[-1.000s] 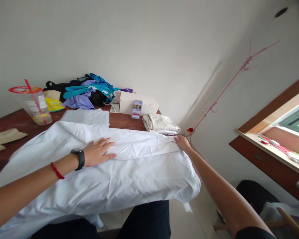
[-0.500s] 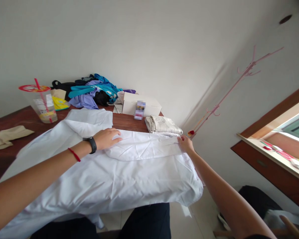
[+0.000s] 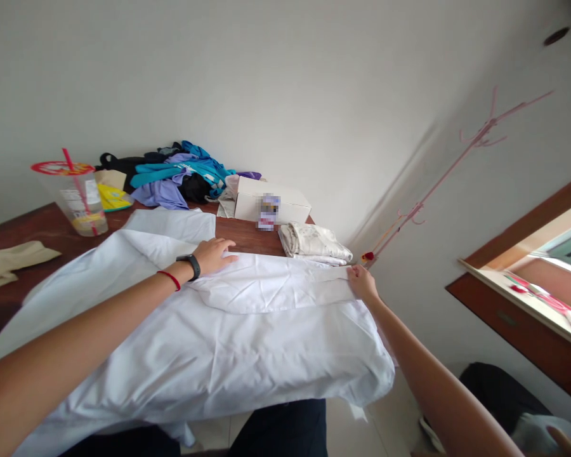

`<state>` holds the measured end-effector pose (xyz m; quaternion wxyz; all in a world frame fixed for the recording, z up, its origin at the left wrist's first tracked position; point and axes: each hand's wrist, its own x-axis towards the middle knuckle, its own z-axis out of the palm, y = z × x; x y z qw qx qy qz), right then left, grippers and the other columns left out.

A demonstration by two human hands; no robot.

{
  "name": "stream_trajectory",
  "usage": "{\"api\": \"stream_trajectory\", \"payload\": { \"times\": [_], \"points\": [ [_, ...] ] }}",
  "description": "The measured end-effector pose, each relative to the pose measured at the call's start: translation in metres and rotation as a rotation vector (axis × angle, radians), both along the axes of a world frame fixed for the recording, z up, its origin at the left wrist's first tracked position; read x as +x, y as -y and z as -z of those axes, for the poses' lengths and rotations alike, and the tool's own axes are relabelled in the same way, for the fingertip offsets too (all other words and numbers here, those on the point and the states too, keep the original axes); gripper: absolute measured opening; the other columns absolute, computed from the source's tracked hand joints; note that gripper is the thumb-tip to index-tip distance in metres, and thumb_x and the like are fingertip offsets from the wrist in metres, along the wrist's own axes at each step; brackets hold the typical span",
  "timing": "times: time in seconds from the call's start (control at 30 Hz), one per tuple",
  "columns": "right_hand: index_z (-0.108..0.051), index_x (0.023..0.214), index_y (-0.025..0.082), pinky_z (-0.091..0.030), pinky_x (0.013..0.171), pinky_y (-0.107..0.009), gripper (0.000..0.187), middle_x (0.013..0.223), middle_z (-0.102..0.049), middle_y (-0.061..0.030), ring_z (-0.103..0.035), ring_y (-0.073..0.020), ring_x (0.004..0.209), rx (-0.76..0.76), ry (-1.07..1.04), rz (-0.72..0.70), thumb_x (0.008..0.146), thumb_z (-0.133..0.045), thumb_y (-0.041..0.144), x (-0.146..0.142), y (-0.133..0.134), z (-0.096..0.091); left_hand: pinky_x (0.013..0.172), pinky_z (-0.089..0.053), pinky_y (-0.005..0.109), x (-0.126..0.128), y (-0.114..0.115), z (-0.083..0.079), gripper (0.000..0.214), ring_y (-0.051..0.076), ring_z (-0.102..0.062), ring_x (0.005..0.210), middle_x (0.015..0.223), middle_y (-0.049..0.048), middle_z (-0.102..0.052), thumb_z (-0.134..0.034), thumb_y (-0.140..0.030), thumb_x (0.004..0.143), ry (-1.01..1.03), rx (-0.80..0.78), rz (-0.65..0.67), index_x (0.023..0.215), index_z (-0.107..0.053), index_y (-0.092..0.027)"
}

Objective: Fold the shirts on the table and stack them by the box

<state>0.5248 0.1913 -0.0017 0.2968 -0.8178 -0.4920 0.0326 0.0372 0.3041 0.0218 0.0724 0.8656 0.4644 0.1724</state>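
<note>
A large white garment [image 3: 247, 343] lies spread over the brown table [image 3: 42, 225], its near part hanging over the front edge. My left hand [image 3: 215, 254], with a black watch and a red string at the wrist, lies flat with fingers stretched out on the garment's far folded edge. At the table's right end my right hand [image 3: 361, 282] is closed in a pinch on the white garment's edge.
At the back stand a plastic cup with a red straw [image 3: 73, 197], a heap of blue, purple and black clothes [image 3: 176, 174], a white box [image 3: 271, 202] and a folded cream cloth [image 3: 314, 241]. A beige cloth [image 3: 9, 263] lies left. A pink coat stand [image 3: 438, 181] leans right.
My left hand has slid away from me across the garment, from its middle to its far edge. My right hand keeps its hold at the right end.
</note>
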Motion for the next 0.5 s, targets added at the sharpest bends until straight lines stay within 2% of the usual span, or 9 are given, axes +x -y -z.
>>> {"api": "stream_trajectory", "payload": {
  "times": [0.1, 0.2, 0.33, 0.4, 0.5],
  "points": [
    [-0.068, 0.096, 0.017, -0.049, 0.068, -0.031, 0.038, 0.082, -0.071, -0.0086, -0.065, -0.0249, 0.077, 0.068, -0.077, -0.023, 0.087, -0.053, 0.051, 0.004, 0.008, -0.012, 0.081, -0.046, 0.031, 0.007, -0.006, -0.012, 0.05, 0.024, -0.065, 0.092, 0.101, 0.0105, -0.07, -0.051, -0.055, 0.091, 0.024, -0.032, 0.061, 0.116, -0.069, -0.016],
    [-0.067, 0.099, 0.017, -0.049, 0.061, -0.028, 0.048, 0.075, -0.07, -0.0062, -0.064, -0.0223, 0.069, 0.123, -0.154, -0.064, 0.085, -0.053, 0.061, 0.008, 0.019, -0.024, 0.078, -0.045, 0.029, 0.01, -0.011, -0.023, 0.042, 0.021, -0.064, 0.086, 0.095, 0.0084, -0.07, -0.05, -0.052, 0.09, 0.038, -0.067, 0.169, 0.096, -0.073, -0.017],
    [-0.066, 0.095, 0.018, -0.048, 0.056, -0.027, 0.05, 0.071, -0.07, -0.0056, -0.062, -0.021, 0.063, 0.143, -0.232, -0.094, 0.083, -0.053, 0.065, 0.009, 0.028, -0.029, 0.065, -0.04, 0.028, 0.001, -0.016, -0.03, 0.047, 0.019, -0.06, 0.07, 0.075, 0.0047, -0.067, -0.048, -0.058, 0.09, 0.009, -0.186, 0.264, 0.074, -0.066, -0.019],
    [-0.066, 0.09, 0.018, -0.047, 0.055, -0.028, 0.046, 0.072, -0.07, -0.0058, -0.062, -0.0207, 0.062, 0.131, -0.256, -0.099, 0.081, -0.055, 0.062, 0.007, 0.027, -0.025, 0.061, -0.036, 0.029, -0.009, -0.019, -0.03, 0.05, 0.019, -0.057, 0.064, 0.068, 0.0037, -0.064, -0.047, -0.063, 0.089, -0.032, -0.265, 0.264, 0.068, -0.061, -0.02],
    [-0.066, 0.084, 0.018, -0.047, 0.057, -0.028, 0.041, 0.072, -0.07, -0.0058, -0.063, -0.021, 0.064, 0.1, -0.282, -0.11, 0.079, -0.056, 0.058, 0.001, 0.025, -0.015, 0.06, -0.034, 0.03, -0.026, -0.019, -0.03, 0.053, 0.021, -0.057, 0.061, 0.065, 0.0048, -0.063, -0.049, -0.066, 0.086, -0.113, -0.3, 0.17, 0.061, -0.058, -0.021]
  ]
}}
